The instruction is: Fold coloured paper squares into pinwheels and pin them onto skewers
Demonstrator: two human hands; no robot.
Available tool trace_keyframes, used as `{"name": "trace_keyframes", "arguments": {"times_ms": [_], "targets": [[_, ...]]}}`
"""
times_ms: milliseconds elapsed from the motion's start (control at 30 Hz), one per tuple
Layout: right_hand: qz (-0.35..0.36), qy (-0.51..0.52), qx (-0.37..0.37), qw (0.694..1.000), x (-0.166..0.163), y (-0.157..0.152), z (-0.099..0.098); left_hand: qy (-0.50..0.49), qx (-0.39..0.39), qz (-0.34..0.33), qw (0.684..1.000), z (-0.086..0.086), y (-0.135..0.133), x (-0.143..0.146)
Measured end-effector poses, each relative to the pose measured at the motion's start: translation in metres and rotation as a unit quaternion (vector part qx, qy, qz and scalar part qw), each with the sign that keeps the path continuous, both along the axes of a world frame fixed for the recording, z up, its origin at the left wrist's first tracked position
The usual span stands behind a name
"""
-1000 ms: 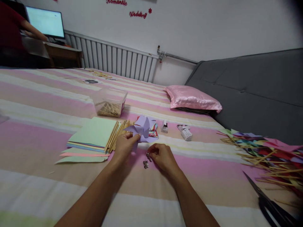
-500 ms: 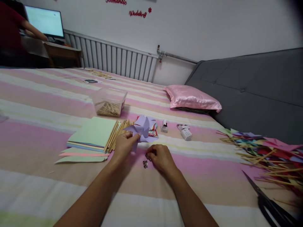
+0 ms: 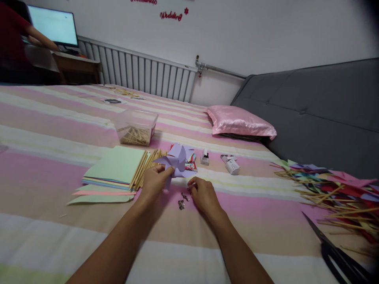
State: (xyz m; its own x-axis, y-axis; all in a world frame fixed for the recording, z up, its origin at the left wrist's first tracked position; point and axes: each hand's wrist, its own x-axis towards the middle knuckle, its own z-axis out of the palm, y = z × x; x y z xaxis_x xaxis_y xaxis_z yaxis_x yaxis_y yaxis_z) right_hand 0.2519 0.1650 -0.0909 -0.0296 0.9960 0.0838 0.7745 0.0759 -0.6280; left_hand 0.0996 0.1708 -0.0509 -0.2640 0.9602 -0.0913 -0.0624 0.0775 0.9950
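Scissors: one pair, black handles, on the bed toward its headboard side
Metal bits: two small clusters on the bed between the hands, pieces too small to count
Right grip: thumb and forefinger of the right hand nearly together, beside the metal bits; cannot tell whether one is pinched
Left grip: left hand pinching the pinwheel between thumb and fingers
Pinwheel: one, purple, held up over the middle of the bed
Paper: one stack, pale green on top, left of the pinwheel
Sticks: a row along the stack, partly hidden, count unclear
Pile: many coloured papers and sticks, along the headboard edge
Boxes: two, small, print unreadable
Tub: one, clear, sticks inside
Pillow: one, pink, at the headboard edge
Radiator: one, beyond the bed's far edge
Wall lettering: "Wedding" in red; the word above is cut off
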Motion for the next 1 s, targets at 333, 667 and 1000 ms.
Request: {"name": "trace_keyframes", "arguments": {"times_ms": [333,667,1000], "targets": [[0.029,0.050,-0.012,0.998,0.015,-0.002,0.005,-0.008,0.005,-0.006,1.000,-0.003,0.000,-0.001],[0.031,0.032,-0.028,0.999,0.015,0.000,0.004,-0.005,0.013,-0.003,1.000,-0.003,0.000,-0.001],[0.001,-0.022,0.003,1.000,0.013,0.005,-0.003,-0.006,-0.012,0.008,1.000,0.005,-0.002,0.002]]}}
